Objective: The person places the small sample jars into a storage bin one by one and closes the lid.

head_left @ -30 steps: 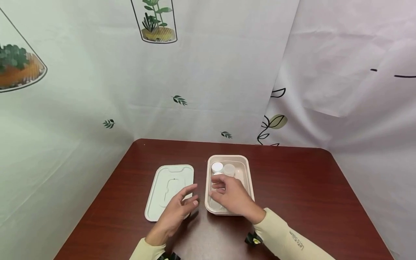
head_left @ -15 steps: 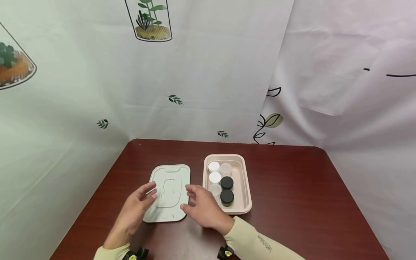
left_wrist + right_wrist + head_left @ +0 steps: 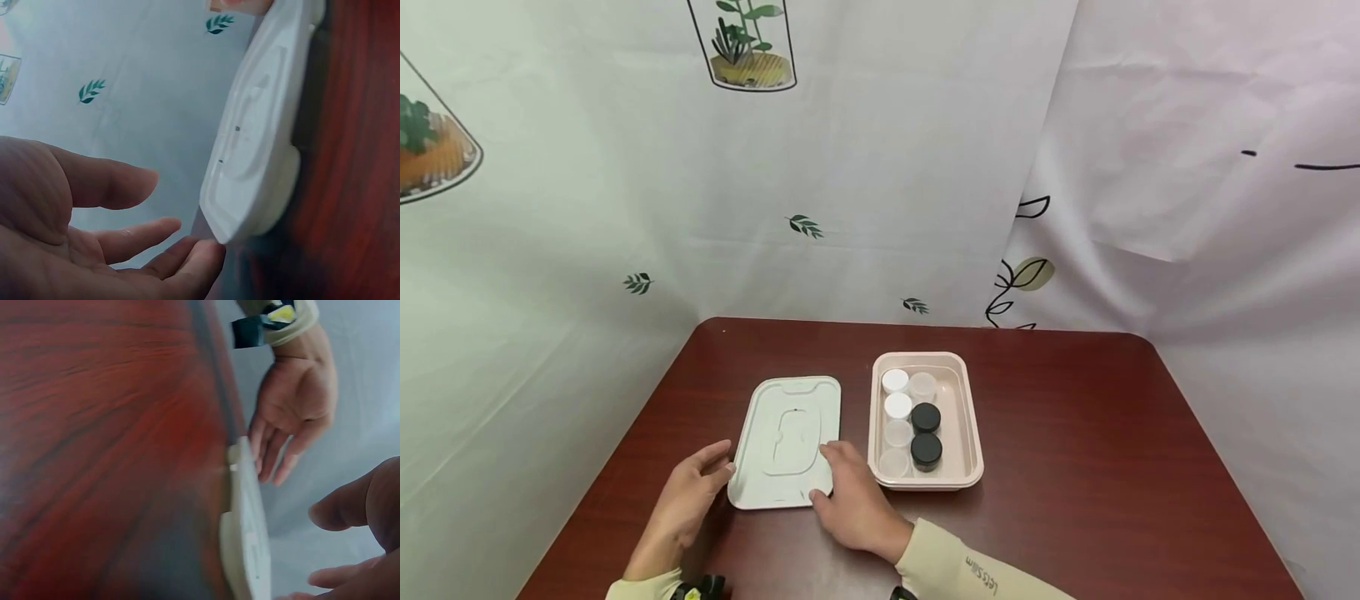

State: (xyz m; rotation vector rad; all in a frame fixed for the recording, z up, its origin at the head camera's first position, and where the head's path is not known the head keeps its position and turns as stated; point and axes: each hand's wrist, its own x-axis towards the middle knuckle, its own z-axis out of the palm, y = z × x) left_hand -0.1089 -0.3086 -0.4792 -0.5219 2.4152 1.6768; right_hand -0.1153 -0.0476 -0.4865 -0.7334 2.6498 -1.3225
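A pale rectangular lid (image 3: 756, 450) lies flat on the brown table, left of the beige box. At its left edge is my left hand (image 3: 683, 504), with thumb and fingers apart and nothing held. In the left wrist view, the fingertips are right at a corner of the lid (image 3: 250, 187). My right hand (image 3: 859, 510) is at the lid's lower right edge, its fingertips overlapping the rim. The right wrist view has the thumb (image 3: 344, 503) spread away from the other fingers, close to the lid (image 3: 247, 531).
The beige box (image 3: 964, 454) stands right of the lid. White and clear-capped round jars (image 3: 898, 406) and two black-capped jars (image 3: 927, 451) sit in its left part. A white printed curtain (image 3: 880, 167) hangs behind the brown table (image 3: 1075, 467).
My right hand has moved from over the box leftward to the lid's right edge, uncovering the jars. My left hand has gone left across the lid to its left edge.
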